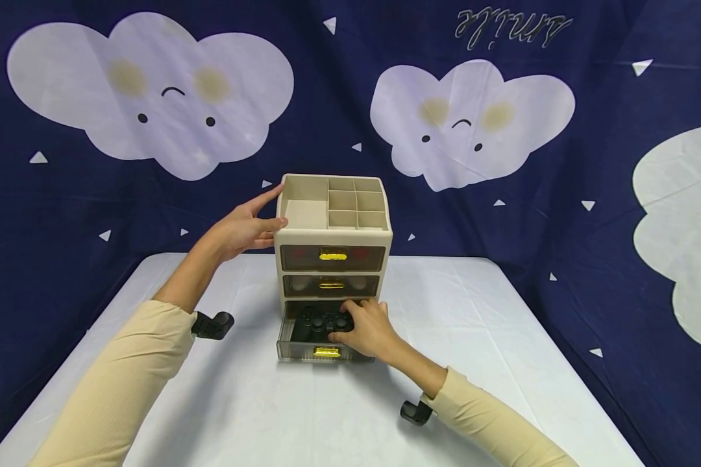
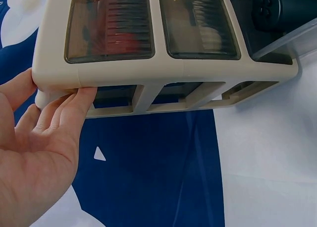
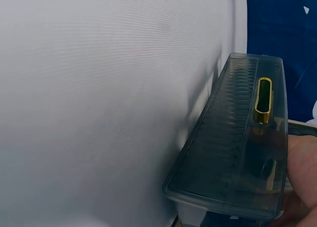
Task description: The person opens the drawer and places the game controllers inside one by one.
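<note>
A beige drawer cabinet [image 1: 334, 237] stands on the table with its bottom drawer [image 1: 296, 351] pulled out. Inside that drawer lies a black game controller [image 1: 314, 323], also partly visible in the left wrist view. My right hand [image 1: 369, 329] reaches into the drawer and grips the controller's right side, thumb in front and fingers behind. In the right wrist view only part of the right hand [image 3: 303, 170] shows, behind the clear drawer wall. My left hand [image 1: 241, 228] rests against the cabinet's upper left side, its fingers [image 2: 74, 108] spread along the edge.
Two upper drawers with gold handles, the top drawer [image 1: 333, 259] and the middle drawer [image 1: 332, 286], are closed. An open divided tray [image 1: 306, 214] forms the cabinet's top. A white cloth covers the table [image 1: 444, 324]; a dark blue cloud-patterned curtain [image 1: 327, 97] hangs behind.
</note>
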